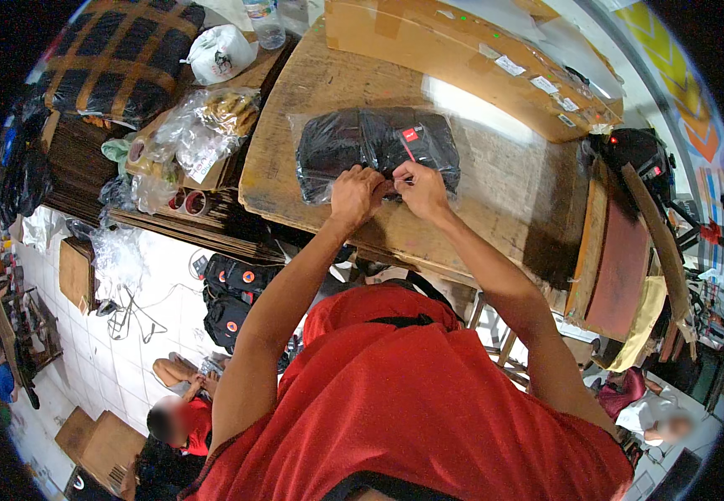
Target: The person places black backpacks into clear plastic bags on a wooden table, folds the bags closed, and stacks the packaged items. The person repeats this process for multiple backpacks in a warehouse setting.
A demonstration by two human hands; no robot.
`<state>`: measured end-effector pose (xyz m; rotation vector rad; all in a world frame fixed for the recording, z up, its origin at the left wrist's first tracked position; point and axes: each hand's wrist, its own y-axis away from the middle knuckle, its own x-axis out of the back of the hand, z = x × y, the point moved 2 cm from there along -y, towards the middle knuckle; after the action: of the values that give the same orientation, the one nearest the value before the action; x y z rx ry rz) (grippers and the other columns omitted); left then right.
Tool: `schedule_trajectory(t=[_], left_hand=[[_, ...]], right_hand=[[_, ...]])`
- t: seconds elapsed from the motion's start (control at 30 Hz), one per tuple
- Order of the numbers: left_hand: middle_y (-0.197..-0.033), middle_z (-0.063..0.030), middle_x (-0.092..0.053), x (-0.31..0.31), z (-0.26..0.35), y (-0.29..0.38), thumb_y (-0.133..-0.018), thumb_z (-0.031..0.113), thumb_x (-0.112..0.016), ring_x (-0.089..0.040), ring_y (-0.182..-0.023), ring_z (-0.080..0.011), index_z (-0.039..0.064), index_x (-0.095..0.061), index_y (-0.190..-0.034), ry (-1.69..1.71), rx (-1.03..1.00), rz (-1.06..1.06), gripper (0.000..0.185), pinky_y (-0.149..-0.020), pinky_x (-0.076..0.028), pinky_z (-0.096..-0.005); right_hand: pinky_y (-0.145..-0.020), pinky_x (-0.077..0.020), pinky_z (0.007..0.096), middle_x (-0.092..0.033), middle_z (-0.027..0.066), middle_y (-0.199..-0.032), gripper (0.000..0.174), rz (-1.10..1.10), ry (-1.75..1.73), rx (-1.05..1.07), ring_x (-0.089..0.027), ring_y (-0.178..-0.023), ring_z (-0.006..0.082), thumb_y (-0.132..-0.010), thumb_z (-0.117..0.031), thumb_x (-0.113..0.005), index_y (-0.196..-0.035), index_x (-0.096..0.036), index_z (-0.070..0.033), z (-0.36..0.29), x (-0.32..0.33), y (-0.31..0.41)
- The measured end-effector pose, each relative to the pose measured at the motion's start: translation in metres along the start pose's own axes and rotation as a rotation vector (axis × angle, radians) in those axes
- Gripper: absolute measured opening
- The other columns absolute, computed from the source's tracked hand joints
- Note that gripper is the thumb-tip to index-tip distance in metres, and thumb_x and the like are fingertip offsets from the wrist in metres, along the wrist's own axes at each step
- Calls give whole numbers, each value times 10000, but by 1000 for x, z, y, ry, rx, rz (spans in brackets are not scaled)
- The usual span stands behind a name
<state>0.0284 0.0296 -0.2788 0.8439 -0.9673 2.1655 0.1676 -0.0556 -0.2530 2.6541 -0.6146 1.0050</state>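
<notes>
A folded black textile item (337,141), perhaps a bag, lies in a clear plastic bag on the worn wooden table (362,78). It carries a red label (410,134) and a thin red strip. At its near edge, my left hand (357,195) rests with fingers bent on the plastic. My right hand (423,188) is close beside it, thumb and forefinger pinching the edge of the clear plastic bag (321,195). Exactly what lies under the left fingertips is hidden.
A long cardboard box (462,59) spans the table's far side. Left are stacked flattened cardboard (199,241), tape rolls (196,203), a white plastic bag (221,55) and a large taped black bundle (127,56). Black bags (230,300) lie on the floor; people sit at lower left and right.
</notes>
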Motion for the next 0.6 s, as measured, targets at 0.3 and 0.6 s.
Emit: schedule_trajectory(t=[0.3, 0.6], left_hand=[[-861, -64, -594, 4, -1, 2, -731, 294, -741, -579, -857, -281, 115, -626, -866, -26, -40, -121, 252, -728, -473, -408], [-871, -67, -564, 4, -1, 2, -737, 335, -738, -554, -870, -279, 104, -609, -876, -42, -71, -119, 300, -732, -456, -412]], right_hand=[[-727, -531, 385, -712, 95, -907, 191, 124, 156, -26, -686, -834, 292, -760, -49, -671, -949, -665, -70, -16, -3, 6], [-728, -532, 410, -691, 114, -865, 250, 230, 231, -4, -681, -804, 302, -719, -28, -688, -962, -628, -33, -15, -10, -3]])
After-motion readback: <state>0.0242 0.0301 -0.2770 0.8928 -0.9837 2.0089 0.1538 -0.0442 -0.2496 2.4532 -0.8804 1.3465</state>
